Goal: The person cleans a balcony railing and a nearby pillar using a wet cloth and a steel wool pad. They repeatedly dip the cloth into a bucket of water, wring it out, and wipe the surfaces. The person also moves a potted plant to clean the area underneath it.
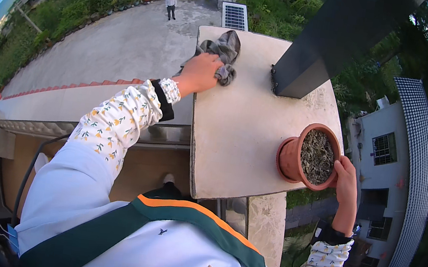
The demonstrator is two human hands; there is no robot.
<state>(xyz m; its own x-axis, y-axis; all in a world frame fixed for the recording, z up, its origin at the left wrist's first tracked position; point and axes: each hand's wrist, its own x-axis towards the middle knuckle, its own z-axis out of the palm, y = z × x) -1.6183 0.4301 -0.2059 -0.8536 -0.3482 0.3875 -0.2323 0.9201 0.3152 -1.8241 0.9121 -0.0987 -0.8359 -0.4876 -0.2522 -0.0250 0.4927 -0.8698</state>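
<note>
Near the far left corner of a pale stone ledge top (233, 136), my left hand (201, 72) grips a crumpled grey cloth (224, 48). The cloth bunches up beyond my knuckles and along the ledge's left edge. My right hand (346, 180) holds the rim of a terracotta-coloured flower pot (289, 158) from its right side. Dry, crumbly matter (317, 156) fills the pot, and no plant shows in it. The pot and its saucer-like base are at the ledge's right edge; some of my right fingers are hidden behind the rim.
A dark square metal post (301, 76) rises from the far right of the ledge. Beyond the left edge lies a drop to a concrete yard (121, 38), where a person (170, 6) stands. A solar panel (235, 16) shows past the far edge. A tiled-roof building (411, 157) stands below right.
</note>
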